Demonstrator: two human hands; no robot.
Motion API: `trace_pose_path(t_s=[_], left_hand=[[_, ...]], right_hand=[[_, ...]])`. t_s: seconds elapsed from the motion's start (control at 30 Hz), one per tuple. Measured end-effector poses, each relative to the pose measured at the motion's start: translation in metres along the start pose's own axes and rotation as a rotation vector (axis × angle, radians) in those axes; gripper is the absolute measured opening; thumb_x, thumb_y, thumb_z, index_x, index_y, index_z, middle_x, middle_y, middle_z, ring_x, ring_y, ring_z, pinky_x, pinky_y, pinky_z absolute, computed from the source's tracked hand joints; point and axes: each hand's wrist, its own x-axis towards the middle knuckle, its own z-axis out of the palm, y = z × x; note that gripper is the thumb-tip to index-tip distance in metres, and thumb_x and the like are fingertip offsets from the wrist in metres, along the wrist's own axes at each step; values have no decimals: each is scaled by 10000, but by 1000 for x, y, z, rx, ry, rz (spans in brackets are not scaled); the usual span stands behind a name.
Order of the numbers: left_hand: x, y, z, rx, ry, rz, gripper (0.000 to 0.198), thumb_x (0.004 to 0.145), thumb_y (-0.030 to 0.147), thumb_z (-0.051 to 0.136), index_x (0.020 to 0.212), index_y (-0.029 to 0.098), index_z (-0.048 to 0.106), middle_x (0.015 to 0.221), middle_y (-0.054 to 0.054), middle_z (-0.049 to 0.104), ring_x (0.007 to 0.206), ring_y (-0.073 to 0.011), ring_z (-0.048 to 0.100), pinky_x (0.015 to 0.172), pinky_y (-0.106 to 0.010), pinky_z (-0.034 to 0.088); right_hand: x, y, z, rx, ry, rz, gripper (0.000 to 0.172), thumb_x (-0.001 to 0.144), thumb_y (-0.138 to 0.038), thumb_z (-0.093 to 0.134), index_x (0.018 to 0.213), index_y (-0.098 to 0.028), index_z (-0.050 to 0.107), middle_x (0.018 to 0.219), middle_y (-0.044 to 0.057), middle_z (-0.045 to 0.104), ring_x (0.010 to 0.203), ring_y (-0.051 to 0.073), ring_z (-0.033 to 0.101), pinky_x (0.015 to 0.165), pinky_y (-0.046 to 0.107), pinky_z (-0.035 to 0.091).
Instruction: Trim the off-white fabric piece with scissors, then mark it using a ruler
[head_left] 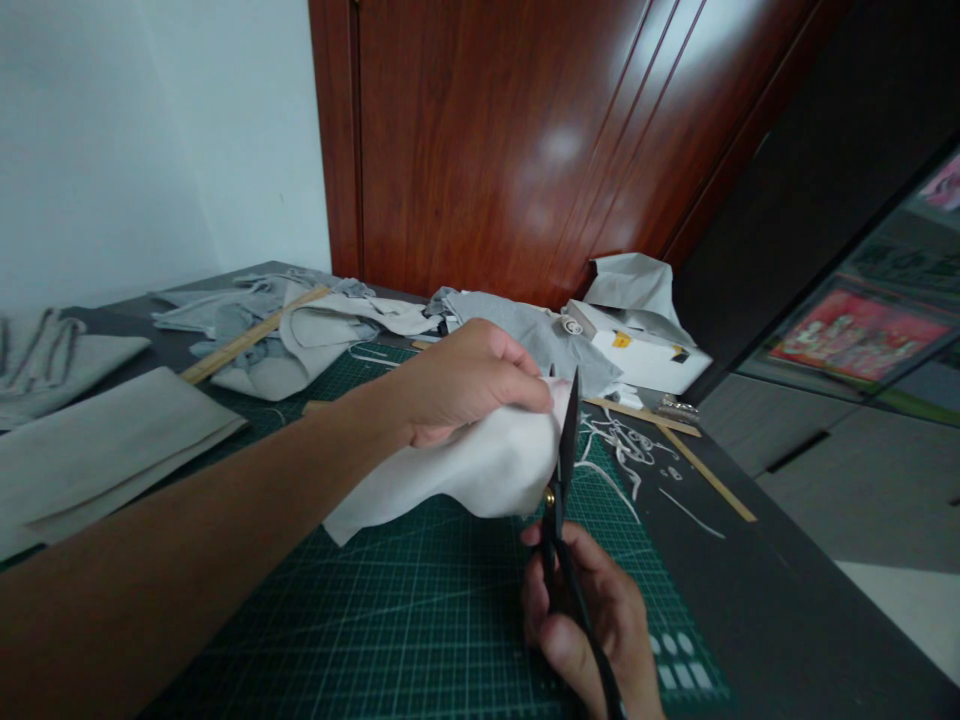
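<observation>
My left hand (pixel 465 380) is closed on a piece of white fabric (pixel 465 470), holding it up above the green cutting mat (pixel 390 610). My right hand (pixel 592 620) grips black scissors (pixel 562 470) by the handles, near the mat's right edge. The blades point upward and meet the right edge of the fabric just beside my left fingers. My left forearm reaches across the mat from the lower left.
Thin white fabric trimmings (pixel 630 445) lie right of the mat. A wooden ruler (pixel 251 335) rests on grey cloth pieces (pixel 300 330) at the back. Folded grey fabric (pixel 97 445) lies left. A white box (pixel 645 350) stands by the wooden door (pixel 525 140). Another wooden strip (pixel 705 460) lies at right.
</observation>
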Motion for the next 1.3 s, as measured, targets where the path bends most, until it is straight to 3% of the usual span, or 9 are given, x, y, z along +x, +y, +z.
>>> trace_pose_path(t_s=[0.47,0.87,1.3], left_hand=[[0,1,1,2,1,-12,122,718,86,743,626,163,716,589,-15,676,505,-122,603,475,-214,407],[0,-1,0,-3,0,5,92,704,87,748,651,159,724,604,-20,685,525,-128,612,495,-221,409],[0,1,2,8,6,-1,134,740,65,752,640,152,730,587,-15,681,505,-117,603,477,-206,391]], right_hand=[[1,-2,-1,53,-12,23,743,603,-710,986,1123,-252,717,688,-62,502,611,140,358,566,286,269],[0,2,-1,-2,-3,-6,770,643,-798,910,1162,-265,710,673,-58,506,583,145,350,554,292,269],[0,-5,3,31,3,19,744,602,-743,964,1133,-275,734,695,-58,527,608,142,378,580,306,268]])
